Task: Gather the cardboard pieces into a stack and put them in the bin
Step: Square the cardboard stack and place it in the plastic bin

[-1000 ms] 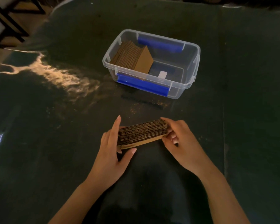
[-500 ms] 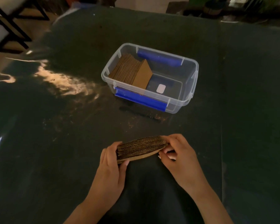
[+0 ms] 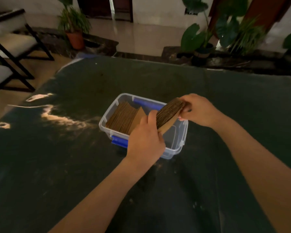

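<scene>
Head view: both hands hold a stack of cardboard pieces (image 3: 169, 115) tilted in the air over the right part of a clear plastic bin (image 3: 178, 142) with blue handles. Left hand (image 3: 145, 142) is clamped on the stack's lower near end, right hand (image 3: 197, 110) pinches its raised far end. More cardboard (image 3: 124, 118) leans inside the bin's left part. Bin stands on a dark bench (image 3: 57, 157); potted plants (image 3: 74, 27) and chairs (image 3: 10, 47) lie beyond.

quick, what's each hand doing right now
Left hand: closed on the near end of the cardboard stack.
Right hand: closed on the stack's far end, above the clear plastic bin.
</scene>
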Demonstrator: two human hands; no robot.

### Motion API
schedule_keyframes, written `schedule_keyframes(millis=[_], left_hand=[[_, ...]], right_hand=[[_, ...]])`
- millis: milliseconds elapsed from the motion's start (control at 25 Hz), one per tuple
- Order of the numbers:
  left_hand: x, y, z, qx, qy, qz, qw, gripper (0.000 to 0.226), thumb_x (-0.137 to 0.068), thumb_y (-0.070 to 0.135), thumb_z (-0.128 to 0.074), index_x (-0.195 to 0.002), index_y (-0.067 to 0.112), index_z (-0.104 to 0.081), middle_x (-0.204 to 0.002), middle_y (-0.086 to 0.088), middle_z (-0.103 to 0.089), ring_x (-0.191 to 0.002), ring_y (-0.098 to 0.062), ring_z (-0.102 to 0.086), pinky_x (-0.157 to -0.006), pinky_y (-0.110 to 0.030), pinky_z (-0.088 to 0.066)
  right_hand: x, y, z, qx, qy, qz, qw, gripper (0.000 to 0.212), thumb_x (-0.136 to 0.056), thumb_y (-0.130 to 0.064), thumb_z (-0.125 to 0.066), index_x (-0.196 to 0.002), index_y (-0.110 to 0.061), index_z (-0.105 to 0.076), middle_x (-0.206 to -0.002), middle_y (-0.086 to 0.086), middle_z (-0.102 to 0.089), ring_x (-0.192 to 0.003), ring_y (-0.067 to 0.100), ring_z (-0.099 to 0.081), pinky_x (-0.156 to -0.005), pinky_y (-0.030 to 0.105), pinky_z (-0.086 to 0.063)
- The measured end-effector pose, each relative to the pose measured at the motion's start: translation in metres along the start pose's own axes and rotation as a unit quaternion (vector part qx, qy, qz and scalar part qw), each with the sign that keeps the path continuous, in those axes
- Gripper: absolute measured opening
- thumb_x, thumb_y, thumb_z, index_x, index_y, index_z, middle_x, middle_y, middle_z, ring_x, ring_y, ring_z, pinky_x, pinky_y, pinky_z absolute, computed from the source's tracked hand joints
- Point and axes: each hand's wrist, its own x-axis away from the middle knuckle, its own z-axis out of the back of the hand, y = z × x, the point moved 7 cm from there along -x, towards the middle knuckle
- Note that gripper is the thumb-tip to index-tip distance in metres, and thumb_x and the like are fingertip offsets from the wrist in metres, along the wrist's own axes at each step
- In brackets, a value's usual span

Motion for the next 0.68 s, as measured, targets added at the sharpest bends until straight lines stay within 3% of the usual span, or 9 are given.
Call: schedule_keyframes(millis=[80,200,360,520,600,680], left_hand=[[-0.014,-0.004,-0.02,-0.037,-0.022,0.023,0.999,0.049,-0.08,0.025,-0.064,-0.119,0.022,-0.035,-0.108,-0.003,-0.054,-0.099,-0.019,-0.056,-0.084,-0.032,-0.046],[-0.025,-0.009,-0.043,-0.036,-0.057,0.06,0.996,0.047,-0.075,0.03,-0.067,-0.108,0.02,-0.035,-0.093,-0.001,-0.05,-0.091,-0.02,-0.056,-0.078,-0.034,-0.049],[-0.03,-0.016,-0.076,-0.081,-0.153,0.103,0.98,0.055,-0.079,0.036,-0.061,-0.12,0.014,-0.031,-0.089,-0.002,-0.05,-0.085,-0.022,-0.058,-0.074,-0.035,-0.048],[-0.032,-0.023,-0.096,-0.143,-0.275,0.116,0.944,0.057,-0.079,0.034,-0.057,-0.125,0.011,-0.031,-0.085,-0.002,-0.055,-0.084,-0.022,-0.058,-0.082,-0.039,-0.05],[-0.034,-0.022,-0.102,-0.164,-0.303,0.102,0.933,0.055,-0.081,0.039,-0.056,-0.124,0.01,-0.036,-0.085,-0.003,-0.057,-0.085,-0.022,-0.061,-0.084,-0.04,-0.052],[-0.036,-0.018,-0.106,-0.187,-0.321,0.072,0.925,0.053,-0.084,0.048,-0.049,-0.121,0.01,-0.044,-0.086,-0.004,-0.058,-0.089,-0.025,-0.063,-0.086,-0.041,-0.052]], right_hand=[[-0.018,0.01,-0.017,0.037,-0.039,-0.012,0.998,0.034,-0.072,-0.001,-0.071,-0.105,-0.001,-0.064,-0.106,0.02,-0.064,-0.097,0.031,-0.064,-0.091,0.044,-0.05],[-0.035,0.011,-0.035,0.093,-0.046,-0.01,0.995,0.027,-0.079,-0.004,-0.063,-0.105,-0.001,-0.063,-0.109,0.02,-0.061,-0.097,0.031,-0.06,-0.086,0.035,-0.049],[-0.04,0.003,-0.054,0.195,-0.068,-0.028,0.978,0.021,-0.087,-0.008,-0.055,-0.107,-0.003,-0.058,-0.115,0.018,-0.048,-0.082,0.028,-0.053,-0.072,0.033,-0.044],[-0.033,0.0,-0.078,0.278,-0.131,-0.008,0.952,0.03,-0.089,-0.008,-0.054,-0.119,-0.002,-0.055,-0.122,0.019,-0.053,-0.106,0.031,-0.058,-0.086,0.034,-0.048],[-0.033,0.0,-0.083,0.286,-0.168,-0.015,0.943,0.028,-0.091,-0.009,-0.052,-0.118,-0.002,-0.057,-0.118,0.017,-0.06,-0.105,0.03,-0.059,-0.084,0.033,-0.047],[-0.033,0.0,-0.082,0.291,-0.199,-0.034,0.935,0.025,-0.091,-0.009,-0.05,-0.113,-0.002,-0.061,-0.1,0.013,-0.064,-0.093,0.029,-0.059,-0.076,0.032,-0.043]])
